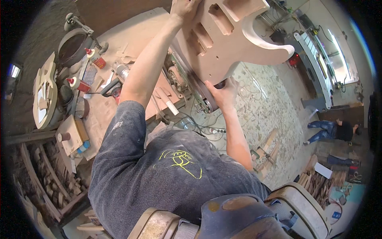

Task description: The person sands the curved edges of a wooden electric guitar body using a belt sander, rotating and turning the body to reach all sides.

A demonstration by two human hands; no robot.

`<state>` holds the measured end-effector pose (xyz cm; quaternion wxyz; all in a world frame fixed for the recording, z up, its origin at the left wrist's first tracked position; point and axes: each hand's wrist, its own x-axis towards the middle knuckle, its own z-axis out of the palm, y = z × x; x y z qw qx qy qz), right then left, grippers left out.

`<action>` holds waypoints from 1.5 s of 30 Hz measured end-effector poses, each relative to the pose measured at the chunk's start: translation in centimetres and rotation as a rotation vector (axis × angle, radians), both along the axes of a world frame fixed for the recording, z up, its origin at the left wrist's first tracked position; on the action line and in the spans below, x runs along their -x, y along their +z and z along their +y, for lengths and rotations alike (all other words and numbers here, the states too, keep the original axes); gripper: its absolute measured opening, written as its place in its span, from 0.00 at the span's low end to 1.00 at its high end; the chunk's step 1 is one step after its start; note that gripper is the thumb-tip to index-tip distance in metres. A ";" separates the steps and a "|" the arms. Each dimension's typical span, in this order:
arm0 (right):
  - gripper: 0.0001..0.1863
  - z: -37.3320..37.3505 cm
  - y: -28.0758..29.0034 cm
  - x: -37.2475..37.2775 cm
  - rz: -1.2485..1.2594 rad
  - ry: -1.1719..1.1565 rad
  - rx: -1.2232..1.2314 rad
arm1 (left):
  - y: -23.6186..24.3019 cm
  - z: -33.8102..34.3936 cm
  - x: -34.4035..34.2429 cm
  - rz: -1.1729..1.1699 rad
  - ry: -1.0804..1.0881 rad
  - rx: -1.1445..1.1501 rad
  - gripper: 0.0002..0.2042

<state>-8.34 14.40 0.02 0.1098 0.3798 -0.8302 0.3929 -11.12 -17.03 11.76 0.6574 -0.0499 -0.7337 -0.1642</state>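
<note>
An unpainted wooden electric guitar body (pixel 223 47) with carved cavities and small drilled holes is held up at the top of the view. My left hand (pixel 185 7) grips its far left edge, partly cut off by the picture's upper rim. At the near end my right hand (pixel 224 93) clasps the body, thumb on the top face and fingers curled beneath. Right along the body's left side runs a belt sander (pixel 205 97), its long narrow belt seemingly touching or very close to the wood. The exact contact is hidden.
On the dusty workbench (pixel 135 36) at left stand two red glue bottles (pixel 95 58), a power tool (pixel 113 87) and a clamp lamp (pixel 81 26). Another guitar body (pixel 44 91) leans at far left. Cables (pixel 207 129) lie on the floor; a person (pixel 334 129) is at far right.
</note>
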 end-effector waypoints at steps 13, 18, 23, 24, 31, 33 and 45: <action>0.29 2.7 3.3 -0.5 0.061 -0.102 -0.206 | -5.4 -1.6 2.8 -0.038 -0.059 -0.410 0.22; 0.28 3.3 4.9 -1.0 0.026 -0.043 -0.248 | -6.1 -1.4 3.1 -0.099 -0.048 -0.462 0.24; 0.30 4.4 5.3 -1.6 0.101 -0.071 -0.294 | -5.6 0.2 1.9 -0.103 -0.068 -0.389 0.29; 0.29 4.8 5.3 -1.5 0.101 -0.084 -0.291 | -5.0 1.4 1.7 -0.144 -0.116 -0.453 0.32; 0.28 7.7 6.6 -2.2 0.045 -0.079 -0.292 | -4.1 4.6 0.5 -0.263 -0.180 -0.597 0.36; 0.27 8.4 7.9 -2.9 0.126 -0.054 -0.323 | -6.2 2.6 1.2 -0.321 -0.184 -0.635 0.36; 0.35 6.8 24.0 5.0 -0.294 0.485 0.232 | -1.2 18.4 5.1 -0.688 -1.507 -1.230 0.41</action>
